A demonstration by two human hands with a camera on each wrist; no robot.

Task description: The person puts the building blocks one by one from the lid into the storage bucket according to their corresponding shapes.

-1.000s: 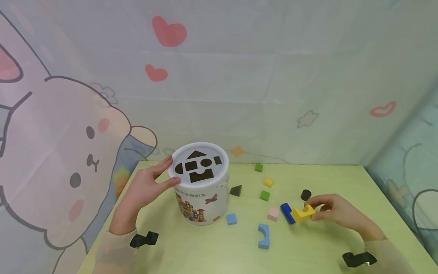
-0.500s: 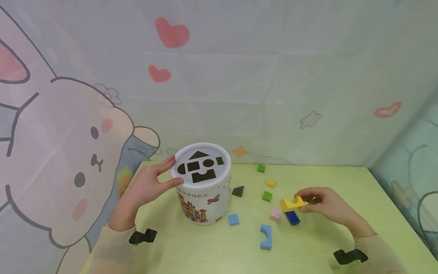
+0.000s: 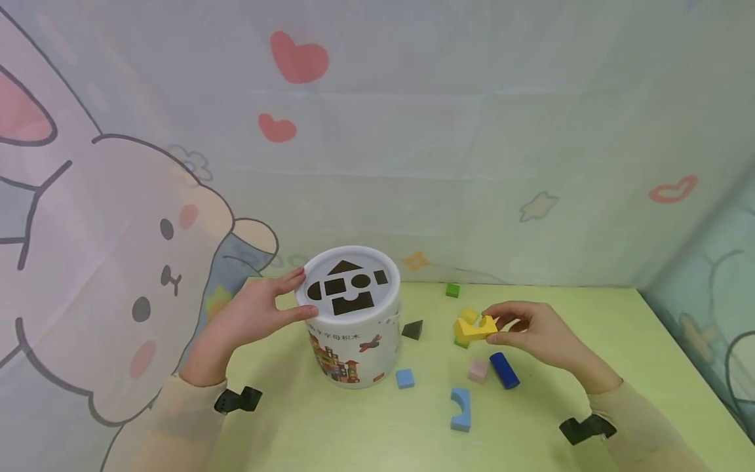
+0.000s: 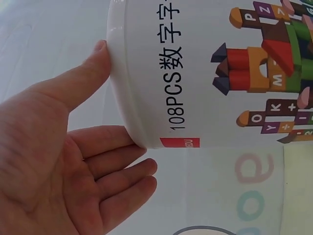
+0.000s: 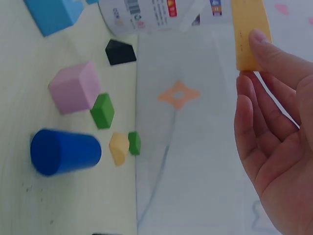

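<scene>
A white block bucket (image 3: 354,344) stands left of centre, its lid (image 3: 345,271) cut with several shaped holes. My left hand (image 3: 250,318) rests on the lid's left rim, thumb at the front and straight fingers toward the back. In the left wrist view the outer fingers (image 4: 129,188) stretch past the rim. My right hand (image 3: 533,332) pinches a yellow arch block (image 3: 468,330) between thumb and fingers, right of the bucket. In the head view it overlaps a green block (image 3: 461,343) and sits just in front of a small yellow block (image 3: 470,314).
On the light green table (image 3: 354,426) lie a blue cylinder (image 3: 504,371), a pink block (image 3: 478,370), a light blue arch block (image 3: 461,410), a light blue square block (image 3: 405,378), a dark triangular block (image 3: 413,330) and a green block (image 3: 452,290) at the back.
My right hand has carried the yellow arch block leftward and farther back, past the blue cylinder, which shows fully now. The left hand keeps its place on the lid rim.
</scene>
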